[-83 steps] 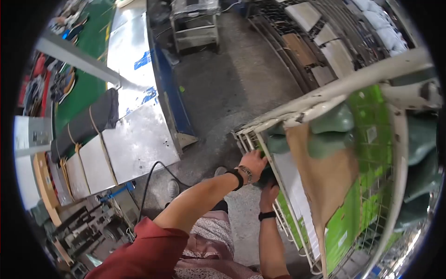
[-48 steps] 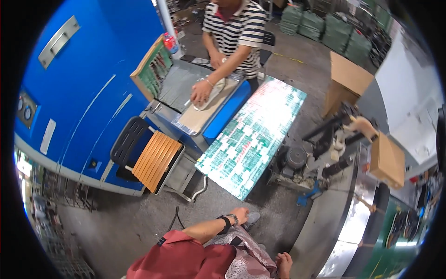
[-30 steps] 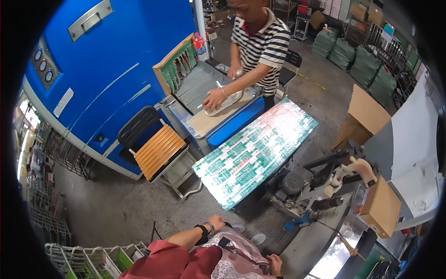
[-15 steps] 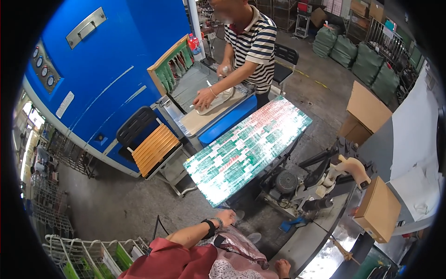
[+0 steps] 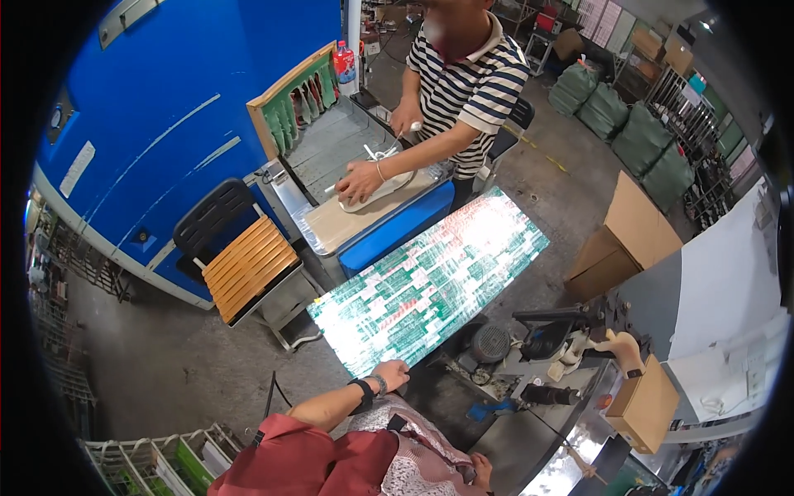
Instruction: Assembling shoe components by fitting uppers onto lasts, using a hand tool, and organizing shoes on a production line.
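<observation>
I judged no grasp begun: the left hand (image 5: 393,374) was half-curled, apparently empty, beside the patterned surface (image 5: 430,289) at its near edge, the right hand (image 5: 480,471) unclear in grip, and holding required opening.

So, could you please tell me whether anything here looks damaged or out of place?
Yes: the blue panel at upper left carries long pale streaks, like scrapes, breaking its even colour. The table by the left hand is patchy green and white; whether it is worn, I cannot tell.
</observation>
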Demonstrator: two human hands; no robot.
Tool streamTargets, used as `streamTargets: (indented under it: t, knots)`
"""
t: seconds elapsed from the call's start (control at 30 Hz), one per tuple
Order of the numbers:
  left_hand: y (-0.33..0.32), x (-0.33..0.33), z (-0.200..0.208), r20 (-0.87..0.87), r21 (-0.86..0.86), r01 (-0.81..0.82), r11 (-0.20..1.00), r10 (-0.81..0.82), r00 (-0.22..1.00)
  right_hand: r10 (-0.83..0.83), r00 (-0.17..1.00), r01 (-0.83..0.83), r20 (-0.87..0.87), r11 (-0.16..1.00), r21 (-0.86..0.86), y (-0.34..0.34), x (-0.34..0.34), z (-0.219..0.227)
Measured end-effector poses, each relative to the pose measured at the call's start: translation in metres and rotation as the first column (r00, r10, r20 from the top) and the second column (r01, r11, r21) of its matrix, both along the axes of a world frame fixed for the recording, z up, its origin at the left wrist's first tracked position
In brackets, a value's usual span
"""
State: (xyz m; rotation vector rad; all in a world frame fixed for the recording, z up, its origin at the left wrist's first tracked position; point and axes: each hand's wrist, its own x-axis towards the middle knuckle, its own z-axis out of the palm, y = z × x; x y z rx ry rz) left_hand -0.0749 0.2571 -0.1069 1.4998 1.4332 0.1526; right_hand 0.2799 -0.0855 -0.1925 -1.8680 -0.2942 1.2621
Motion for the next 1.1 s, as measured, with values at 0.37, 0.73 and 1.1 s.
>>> streamTargets:
  t: [0.37, 0.73, 1.1]
  knots:
    - [0.007, -0.014, -0.009, 0.151, -0.222, -0.196, 0.955, 0.232, 0.961, 0.068, 0.997, -0.073, 0.038, 0.987, 0.141, 0.019, -0.048, 0.058]
    - [0.031, 0.013, 0.084, 0.107, 0.278, 0.335, 0.900, -0.376, 0.920, 0.188, 0.959, -0.141, 0.214, 0.966, -0.214, 0.046, -0.066, 0.062]
    - [0.070, 0.054, 0.103, -0.086, 0.574, 0.569, 0.589, -0.648, 0.757, 0.013, 0.991, 0.012, 0.136, 0.983, -0.186, -0.013, -0.068, 0.031]
